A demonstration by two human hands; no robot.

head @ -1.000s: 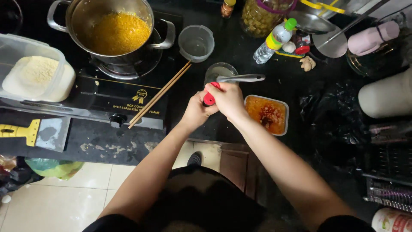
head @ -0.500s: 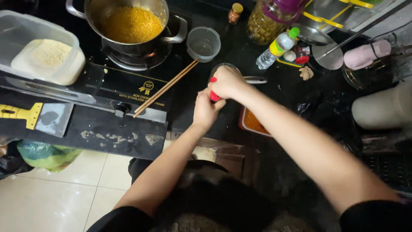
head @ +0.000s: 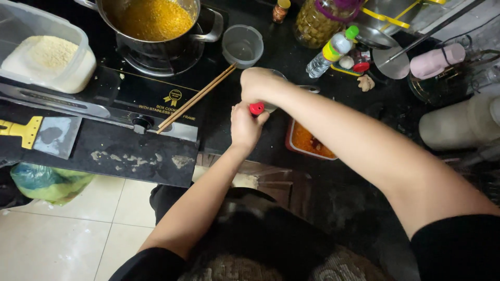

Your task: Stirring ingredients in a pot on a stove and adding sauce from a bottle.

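Note:
My left hand point(head: 244, 127) is closed around a small red-capped thing point(head: 256, 108), of which only the red top shows. My right hand point(head: 258, 82) is curled just above it, touching or nearly touching, its fingers turned away so what it grips is hidden. Under that hand sits a small glass cup point(head: 272, 106), mostly covered, with a metal spoon handle point(head: 311, 89) poking out to the right. A rectangular tub of orange chili sauce point(head: 308, 141) lies partly under my right forearm.
A pot of yellow-orange food point(head: 151, 21) stands on the black stove point(head: 156, 99), with wooden chopsticks point(head: 198, 98) across its edge. Nearby are an empty clear cup point(head: 242, 46), a tub of white grain point(head: 47, 57), a green-capped bottle point(head: 333, 52), a pickle jar point(head: 317, 21) and a yellow-handled scraper point(head: 31, 130).
The view has shifted down and right. My right hand has lifted off the red-capped thing to just above it, while my left hand keeps hold of it.

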